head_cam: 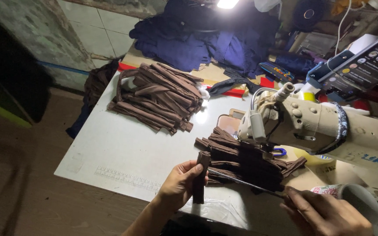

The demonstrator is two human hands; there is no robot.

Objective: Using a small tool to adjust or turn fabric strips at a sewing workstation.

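1. Left hand (178, 183), low centre of view: fingers curled around a narrow brown fabric strip (200, 177), held upright, thumb pressed on its upper part. The strip hangs just above the near edge of the white table (123, 148).
2. Right hand (324, 214), lower right: fingers pinched on the near end of a thin metal rod (241, 181). The rod runs left and slightly up, and its far tip meets the strip near the left thumb.
3. A roll with a floral wrap (355, 199) lies just beside the right hand, on the machine side.
4. Behind the rod: a small pile of brown strips (246, 159), lying under the head of the sewing machine (320, 126), which is cream-coloured.
5. A printed ruler scale (127, 178) runs along the table's near edge, left of the left hand.
6. Further back, left of centre: a larger pile of brown strips (158, 98), well apart from the small pile.
7. Far end: dark blue cloth (197, 41) heaped under a bright lamp (227, 3).
8. Far right: a phone (366, 65) propped at a tilt, with its screen lit.
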